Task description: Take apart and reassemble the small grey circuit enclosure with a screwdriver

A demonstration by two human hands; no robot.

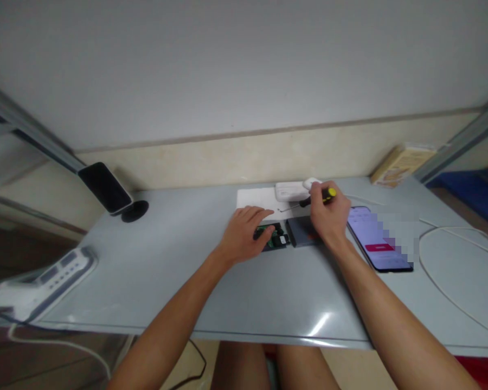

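Left hand (246, 232) lay flat on tabletop (166, 271), fingers spread, pressing green circuit board (273, 239) beneath fingertips. Dark grey casing (301, 232) just right of them. Right hand (329, 216) fingers closed round yellow-handled screwdriver (315, 199), tip pointing left. Phone (376, 238) beyond, right.

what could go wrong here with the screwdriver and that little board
1. The right hand holds the screwdriver near the exposed circuit board; a slip might scratch it.
2. The left hand rests right on the board, so its fingers could be poked.
3. The lit phone lies close beside the right wrist and might get knocked.
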